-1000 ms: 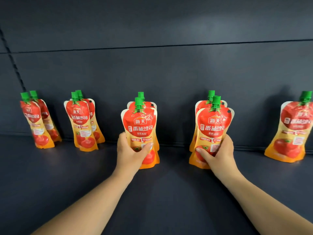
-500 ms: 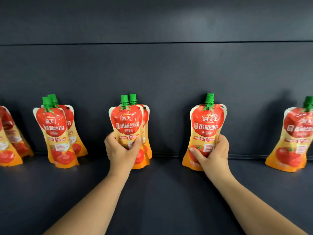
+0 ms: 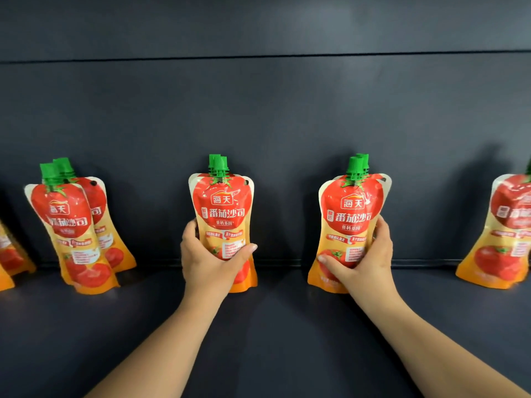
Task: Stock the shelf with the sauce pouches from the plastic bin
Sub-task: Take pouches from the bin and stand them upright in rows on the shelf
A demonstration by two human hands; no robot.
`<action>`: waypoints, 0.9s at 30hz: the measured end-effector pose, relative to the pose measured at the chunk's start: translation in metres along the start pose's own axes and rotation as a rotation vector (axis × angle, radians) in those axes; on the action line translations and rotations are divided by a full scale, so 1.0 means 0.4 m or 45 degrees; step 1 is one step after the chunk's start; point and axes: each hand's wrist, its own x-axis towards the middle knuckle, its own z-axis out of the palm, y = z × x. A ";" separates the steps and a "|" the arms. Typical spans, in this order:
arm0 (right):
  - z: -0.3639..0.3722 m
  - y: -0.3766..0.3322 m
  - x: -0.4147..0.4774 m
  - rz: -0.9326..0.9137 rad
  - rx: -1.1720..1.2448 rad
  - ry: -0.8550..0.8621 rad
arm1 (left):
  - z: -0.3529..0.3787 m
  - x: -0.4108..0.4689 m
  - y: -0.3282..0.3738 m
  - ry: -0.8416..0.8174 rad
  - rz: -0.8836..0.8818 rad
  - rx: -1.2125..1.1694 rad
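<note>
**Both front pouches squared up against their rear partners**

We see our left hand (image 3: pixel 211 261) wrapped round the lower half of the centre pouch (image 3: pixel 222 208), thumb on its left edge and fingers across the front. Our right hand (image 3: pixel 365 259) grips the right-of-centre pouch (image 3: pixel 352 208) the same way, mirrored. A second ago each of these stood lower and offset from the pouch behind it. Now each sits close in front of its partner, so only a second green cap (image 3: pixel 363 159) and a sliver of edge show behind. Our view has also drifted rightward: the left pair (image 3: pixel 67 219) now lies at middle left, and a further pouch (image 3: pixel 8 254) is cut off by the left edge.

We judge these two placements nearly done; what remains is to let go and check that they stand. The bin is out of view.

Each held pouch has its long axis vertical, green cap up, base at the shelf floor (image 3: pixel 273 326), printed face towards us and back towards the rear panel (image 3: pixel 273 110). The centre one stands almost straight; the right-of-centre one tips its cap slightly rightward. A lone pouch (image 3: pixel 505 234) stands at the right edge.
</note>
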 end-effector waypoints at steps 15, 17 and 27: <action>-0.017 -0.007 -0.005 -0.071 -0.118 -0.042 | -0.029 0.013 -0.011 -0.015 0.044 -0.043; -0.027 -0.013 -0.011 -0.086 -0.107 -0.051 | -0.035 0.008 -0.007 0.011 0.029 -0.005; -0.052 -0.011 -0.013 -0.042 0.015 -0.127 | -0.045 -0.030 0.001 -0.007 -0.026 0.292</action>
